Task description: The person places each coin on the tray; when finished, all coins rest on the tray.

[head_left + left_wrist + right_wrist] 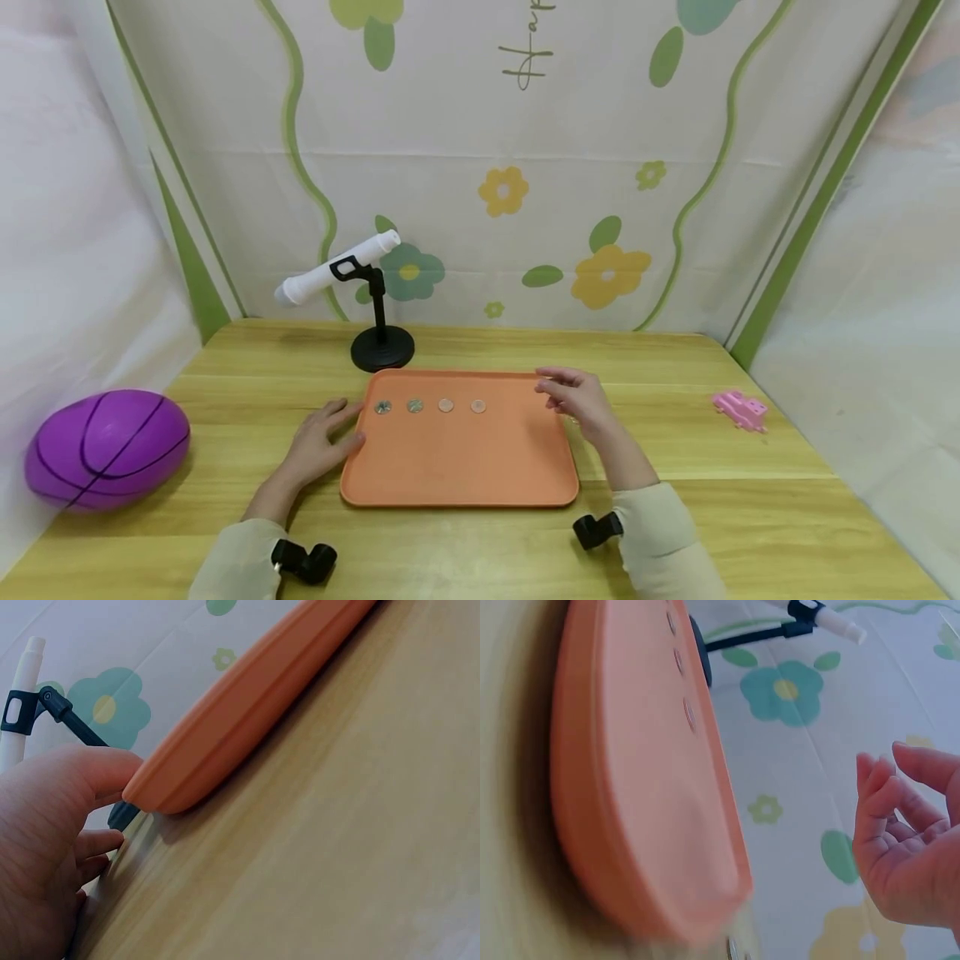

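Note:
An orange tray [457, 467] lies on the table, with several coins [446, 406] in a row along its far side; two look silvery and others copper-toned. My left hand [321, 442] rests at the tray's left edge, fingers relaxed and touching the rim; the left wrist view shows a digit of the left hand [45, 825] against the tray's corner [217, 735]. Above the tray's far right corner hovers my right hand [579, 402]. In the right wrist view, the right hand [911, 855] has loosely bent fingers, nothing visible between them.
Small shiny pieces [733, 949] lie on the table just right of the tray, partly hidden. A white microphone [337, 268] on a black stand [382, 346] stands behind the tray. A purple ball [108, 450] sits far left, a pink toy [740, 410] at right.

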`<state>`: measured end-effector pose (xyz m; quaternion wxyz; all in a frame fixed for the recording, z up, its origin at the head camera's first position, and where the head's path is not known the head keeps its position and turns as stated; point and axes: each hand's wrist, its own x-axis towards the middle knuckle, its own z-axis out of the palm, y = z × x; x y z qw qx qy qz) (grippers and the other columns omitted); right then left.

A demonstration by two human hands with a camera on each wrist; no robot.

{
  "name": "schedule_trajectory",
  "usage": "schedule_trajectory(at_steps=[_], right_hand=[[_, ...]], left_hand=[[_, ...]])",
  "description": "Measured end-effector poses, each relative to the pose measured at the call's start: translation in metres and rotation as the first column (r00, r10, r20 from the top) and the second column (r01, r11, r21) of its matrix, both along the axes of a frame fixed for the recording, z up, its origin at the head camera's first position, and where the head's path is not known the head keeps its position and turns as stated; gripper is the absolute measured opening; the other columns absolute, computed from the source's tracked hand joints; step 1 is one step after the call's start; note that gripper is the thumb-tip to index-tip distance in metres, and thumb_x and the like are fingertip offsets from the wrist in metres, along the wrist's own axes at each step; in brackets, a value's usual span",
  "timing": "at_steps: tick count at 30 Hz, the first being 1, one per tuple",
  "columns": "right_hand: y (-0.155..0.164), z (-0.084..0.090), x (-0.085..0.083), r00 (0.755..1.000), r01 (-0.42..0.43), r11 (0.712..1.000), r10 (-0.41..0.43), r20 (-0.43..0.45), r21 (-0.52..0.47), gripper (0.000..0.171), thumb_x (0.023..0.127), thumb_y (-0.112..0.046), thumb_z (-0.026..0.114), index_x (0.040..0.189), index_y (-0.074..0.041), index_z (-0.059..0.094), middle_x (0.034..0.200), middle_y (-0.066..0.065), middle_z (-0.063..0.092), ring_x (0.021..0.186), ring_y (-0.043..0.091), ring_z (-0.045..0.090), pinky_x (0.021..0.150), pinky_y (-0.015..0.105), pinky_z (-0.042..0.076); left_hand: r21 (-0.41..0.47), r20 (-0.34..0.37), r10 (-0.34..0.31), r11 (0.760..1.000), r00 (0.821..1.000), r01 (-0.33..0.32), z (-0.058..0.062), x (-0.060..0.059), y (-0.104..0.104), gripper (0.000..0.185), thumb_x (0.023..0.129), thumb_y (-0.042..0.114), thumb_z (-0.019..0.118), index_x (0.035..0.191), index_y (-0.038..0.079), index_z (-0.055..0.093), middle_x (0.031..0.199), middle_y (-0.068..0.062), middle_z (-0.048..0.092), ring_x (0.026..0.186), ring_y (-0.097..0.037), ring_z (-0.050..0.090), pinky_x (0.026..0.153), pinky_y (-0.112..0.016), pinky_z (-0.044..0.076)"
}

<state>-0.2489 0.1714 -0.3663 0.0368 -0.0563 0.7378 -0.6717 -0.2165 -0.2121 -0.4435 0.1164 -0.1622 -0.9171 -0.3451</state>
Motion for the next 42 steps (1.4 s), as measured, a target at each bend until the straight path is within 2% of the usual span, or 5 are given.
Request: schedule_trajectory(at_steps=[13,21,27,33,42], right_hand=[[0.083,-0.014,0.007,0.999,0.047,0.980,-0.045,-0.014,0.193,0.040,0.082,-0.016,0.060,0.113,0.007,0.052,0.084,0.005,0.058,0.066,0.015,0.054,0.059,0.029,0.046],[0.132,-0.047,-0.001,1.000,0.001,0.968,-0.007,0.019,0.250,0.050,0.079,-0.034,0.061,0.116,-0.002,0.053,0.100,0.006,0.057,0.079,0.017,0.053,0.066,0.030,0.045],[0.132,-0.042,0.012,0.998,0.022,0.970,-0.034,0.045,0.244,0.045,0.081,-0.015,0.061,0.115,0.010,0.048,0.099,0.016,0.056,0.076,0.015,0.053,0.063,0.028,0.046],[0.139,-0.061,0.009,0.991,0.073,0.972,-0.096,0.091,0.223,0.039,0.078,-0.010,0.063,0.111,0.009,0.053,0.085,0.004,0.060,0.064,0.009,0.053,0.056,0.022,0.045],[0.135,-0.065,0.009,0.997,0.071,0.925,-0.058,-0.046,0.373,0.034,0.077,-0.012,0.065,0.105,0.007,0.059,0.102,0.017,0.058,0.077,0.008,0.052,0.063,0.020,0.043]], left_hand=[[-0.001,0.015,0.000,1.000,1.000,0.000,0.001,0.001,0.000,0.049,0.082,0.027,0.058,0.123,0.003,0.048,0.126,-0.029,0.035,0.116,-0.047,0.024,0.086,-0.062,0.016],[0.008,0.011,0.000,1.000,1.000,0.000,0.002,0.002,0.001,0.048,0.082,0.025,0.058,0.123,0.001,0.048,0.125,-0.029,0.035,0.114,-0.048,0.026,0.086,-0.062,0.016],[0.007,0.011,0.000,1.000,1.000,0.000,0.001,0.000,0.000,0.049,0.082,0.026,0.058,0.123,0.002,0.048,0.126,-0.029,0.035,0.114,-0.048,0.026,0.086,-0.062,0.017],[-0.002,0.023,0.003,1.000,1.000,-0.003,0.001,-0.001,0.000,0.050,0.082,0.028,0.057,0.124,0.003,0.047,0.127,-0.028,0.034,0.114,-0.048,0.026,0.085,-0.062,0.018],[0.004,0.019,0.004,1.000,1.000,-0.004,-0.001,-0.002,-0.001,0.050,0.082,0.027,0.058,0.124,0.003,0.048,0.126,-0.028,0.034,0.114,-0.048,0.025,0.086,-0.062,0.018]])
